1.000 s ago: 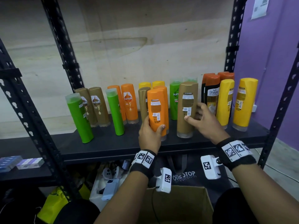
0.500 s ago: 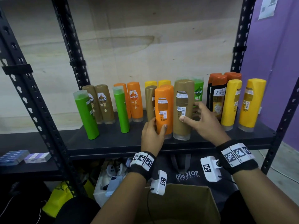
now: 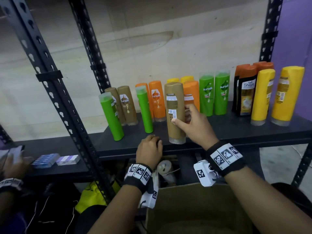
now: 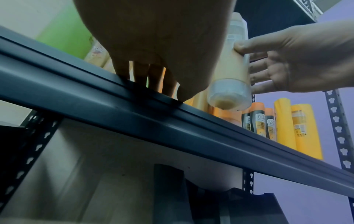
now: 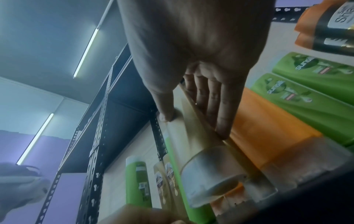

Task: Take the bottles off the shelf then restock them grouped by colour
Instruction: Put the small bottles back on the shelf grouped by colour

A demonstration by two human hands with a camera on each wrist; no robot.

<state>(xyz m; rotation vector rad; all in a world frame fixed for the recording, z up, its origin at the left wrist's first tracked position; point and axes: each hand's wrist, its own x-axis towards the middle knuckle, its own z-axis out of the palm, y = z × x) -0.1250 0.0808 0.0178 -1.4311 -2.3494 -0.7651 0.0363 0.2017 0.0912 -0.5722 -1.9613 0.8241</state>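
Black metal shelf (image 3: 219,130) stands against a pale wall. Brown bottle (image 3: 175,112), barcode label outward, clear cap down, hangs just above the front edge, pinched by right hand (image 3: 194,125). At its 7 o'clock, left hand (image 3: 148,149) rests relaxed fingers on the edge, holding nothing.

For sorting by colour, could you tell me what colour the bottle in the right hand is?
Golden brown bottle, clearest in the head view.
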